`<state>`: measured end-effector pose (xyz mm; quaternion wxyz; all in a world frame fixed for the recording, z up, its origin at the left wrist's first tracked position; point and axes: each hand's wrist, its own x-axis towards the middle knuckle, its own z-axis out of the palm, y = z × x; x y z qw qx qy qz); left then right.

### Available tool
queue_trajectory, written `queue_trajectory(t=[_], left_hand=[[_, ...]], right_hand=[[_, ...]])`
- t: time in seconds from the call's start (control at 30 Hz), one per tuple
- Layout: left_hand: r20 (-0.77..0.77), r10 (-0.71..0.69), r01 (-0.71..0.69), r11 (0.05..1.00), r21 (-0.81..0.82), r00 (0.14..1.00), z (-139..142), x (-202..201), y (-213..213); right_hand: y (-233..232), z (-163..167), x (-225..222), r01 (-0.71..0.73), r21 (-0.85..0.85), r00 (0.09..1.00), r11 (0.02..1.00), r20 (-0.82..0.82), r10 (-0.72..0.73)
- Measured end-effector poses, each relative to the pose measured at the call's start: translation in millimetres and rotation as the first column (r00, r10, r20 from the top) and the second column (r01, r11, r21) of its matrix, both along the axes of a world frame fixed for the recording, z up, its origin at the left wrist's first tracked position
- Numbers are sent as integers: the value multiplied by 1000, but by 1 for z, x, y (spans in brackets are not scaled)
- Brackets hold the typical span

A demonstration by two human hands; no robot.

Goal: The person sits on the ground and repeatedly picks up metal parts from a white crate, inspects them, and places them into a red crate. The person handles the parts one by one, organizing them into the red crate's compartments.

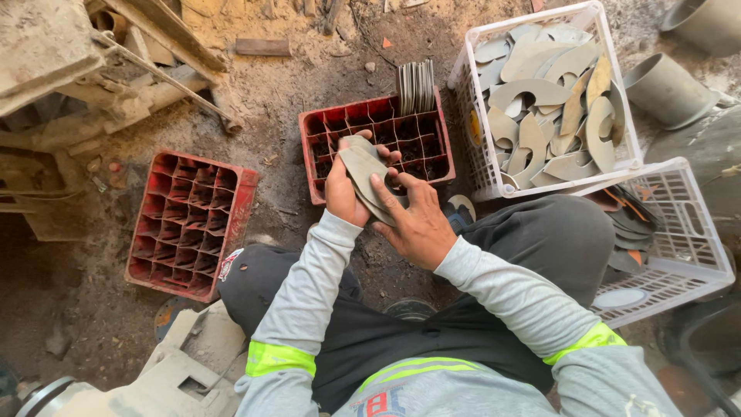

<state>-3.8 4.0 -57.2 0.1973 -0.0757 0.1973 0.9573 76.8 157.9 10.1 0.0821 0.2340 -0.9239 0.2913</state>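
Observation:
My left hand and my right hand together grip a small stack of flat, curved grey metal pieces, held over the near edge of a red divided crate. The left hand wraps the stack from the left with the thumb on top. The right hand supports it from below on the right, fingers spread along its edge. A bundle of the same pieces stands on edge at the crate's far rim.
A white plastic basket full of curved metal pieces stands to the right. A second white basket lies near my right knee. Another red divided crate sits on the dirt floor at left, with machinery behind it. Grey pipes lie at upper right.

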Motion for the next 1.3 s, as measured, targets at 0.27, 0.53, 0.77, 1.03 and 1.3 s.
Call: queue_trajectory(t=[0.27,0.53,0.77,1.03,1.3], left_hand=[[-80,27,-30,999,-36,996,9,-2,3],[-148,-123,77,956,-282,981,31,3,-7],[-69,6,-34,908,-418,998,30,2,-3],[-9,-27,21,900,-436,1000,28,4,-3],[-38,6,-24,867,-498,999,29,-1,-3]], right_hand=[[0,-7,1,-39,-14,994,999,101,40],[10,-13,-3,-73,-301,978,951,165,127],[6,-14,-10,139,-444,878,885,468,97],[4,-29,-9,104,-677,904,729,371,215],[-3,-24,-14,228,-502,842,834,532,90]])
